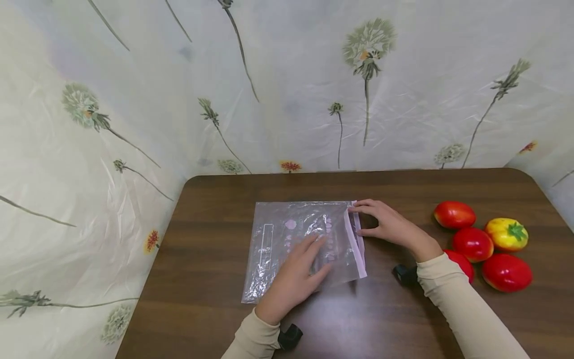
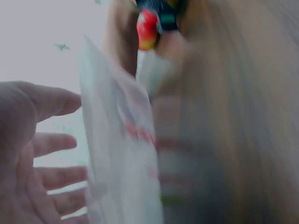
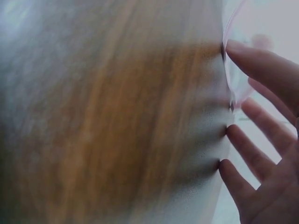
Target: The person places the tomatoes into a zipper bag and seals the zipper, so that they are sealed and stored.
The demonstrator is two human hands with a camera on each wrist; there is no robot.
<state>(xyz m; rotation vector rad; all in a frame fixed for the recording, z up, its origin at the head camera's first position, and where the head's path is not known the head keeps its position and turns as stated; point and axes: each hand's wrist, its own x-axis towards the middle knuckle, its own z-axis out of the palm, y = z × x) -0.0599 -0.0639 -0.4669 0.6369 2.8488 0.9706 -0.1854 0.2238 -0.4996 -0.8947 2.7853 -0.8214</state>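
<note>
Probably light, soft and slippery: the plastic bag (image 1: 293, 224) on the table (image 1: 211, 229).
Its pink right strip (image 1: 355, 247) looks firmest to grasp; the right hand (image 1: 391, 224) touches it with parted fingers, the left hand (image 1: 293, 276) spreads over the bag, contact unclear. Red fruits (image 1: 473, 244) lie farther right.

The space was enclosed by pale, glossy sheeting (image 1: 287, 65), by which the counter (image 1: 202, 249) was bordered at the back and on both sides. The sheeting was printed with grey-green dandelion heads (image 1: 369, 47) on long, thin stems (image 1: 366, 109) and was dotted with small orange-red flowers (image 1: 290, 166); its left side was marked by creases. The counter was finished in dark brown wood grain, its far corners were rounded, and soft light was reflected from its near part.
</note>
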